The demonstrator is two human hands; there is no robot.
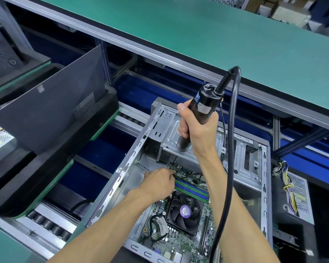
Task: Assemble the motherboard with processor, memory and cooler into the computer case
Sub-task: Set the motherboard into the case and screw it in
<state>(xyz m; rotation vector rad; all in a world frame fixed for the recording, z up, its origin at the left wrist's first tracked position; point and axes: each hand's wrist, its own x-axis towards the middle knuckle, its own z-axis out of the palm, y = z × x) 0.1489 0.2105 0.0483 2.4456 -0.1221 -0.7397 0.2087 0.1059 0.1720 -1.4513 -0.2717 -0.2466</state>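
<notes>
An open grey computer case (133, 168) lies on its side with the green motherboard (160, 211) inside. A black cooler fan (185, 213) with a purple hub sits on the board, and green and blue memory slots (192, 188) run just beyond it. My right hand (196, 128) grips a black electric screwdriver (203, 103) held upright, its tip down at the board's far corner. My left hand (158, 181) rests at that same corner with fingers curled; whether they pinch a screw is hidden.
The screwdriver's thick black cable (230, 149) loops down across the case. A power supply with yellow wires (292, 194) lies to the right. Another dark case panel (51, 111) stands on a black pallet at left. A green shelf (198, 31) spans above the roller conveyor (46, 223).
</notes>
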